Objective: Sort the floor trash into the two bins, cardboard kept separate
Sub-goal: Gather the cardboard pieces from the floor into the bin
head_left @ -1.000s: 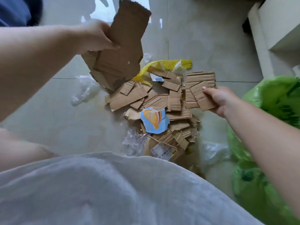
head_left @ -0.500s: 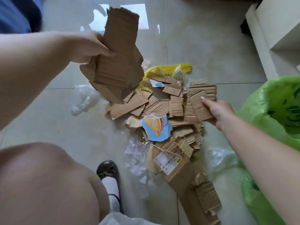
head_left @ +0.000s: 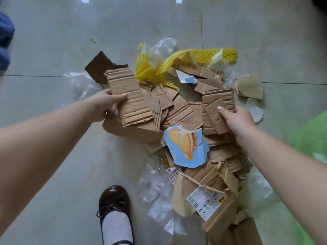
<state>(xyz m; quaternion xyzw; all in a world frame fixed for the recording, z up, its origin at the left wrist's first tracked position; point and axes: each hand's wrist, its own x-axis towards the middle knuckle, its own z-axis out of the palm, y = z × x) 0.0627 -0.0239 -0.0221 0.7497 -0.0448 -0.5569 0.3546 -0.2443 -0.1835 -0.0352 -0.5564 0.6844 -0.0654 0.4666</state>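
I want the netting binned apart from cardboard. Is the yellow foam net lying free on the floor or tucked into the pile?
Partly tucked in. The yellow foam net runs under cardboard pieces mid-length; both ends lie uncovered.

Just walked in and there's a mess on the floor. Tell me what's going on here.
A person is sorting a trash pile on the floor. The left hand grips a cardboard strip at the pile's left edge; the right hand holds cardboard pieces on the right. Yellow netting, clear plastic and a blue scrap remain mixed in. A green bag sits at right.
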